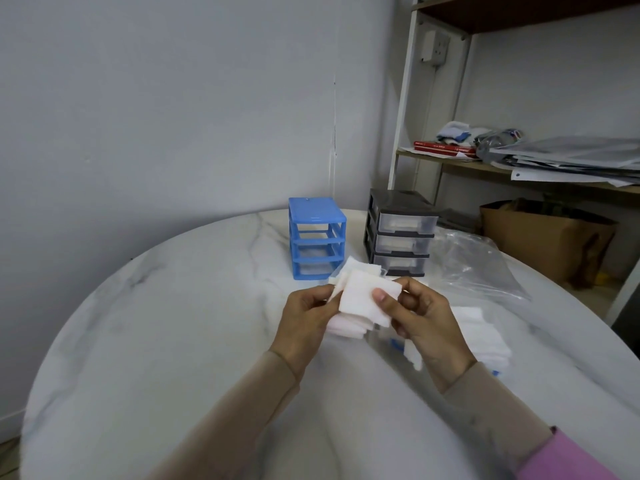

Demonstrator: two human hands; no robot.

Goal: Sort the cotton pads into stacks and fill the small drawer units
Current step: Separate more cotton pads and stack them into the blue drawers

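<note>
Both hands hold a bunch of white square cotton pads (360, 299) above the round marble table (173, 323). My left hand (306, 315) grips the bunch from the left. My right hand (420, 315) pinches the top pad, thumb on its face. Behind the pads stands a blue drawer frame (317, 239) whose slots look open at the front. To its right is a black drawer unit (401, 233) with three clear drawers pushed in, white pads showing inside. More loose pads (481, 332) lie on the table to the right of my right hand.
A crumpled clear plastic bag (478, 265) lies right of the black unit. Behind the table a shelf rack (519, 164) carries papers and books, with a brown paper bag (543, 237) on the floor under it. A grey wall stands at the back left.
</note>
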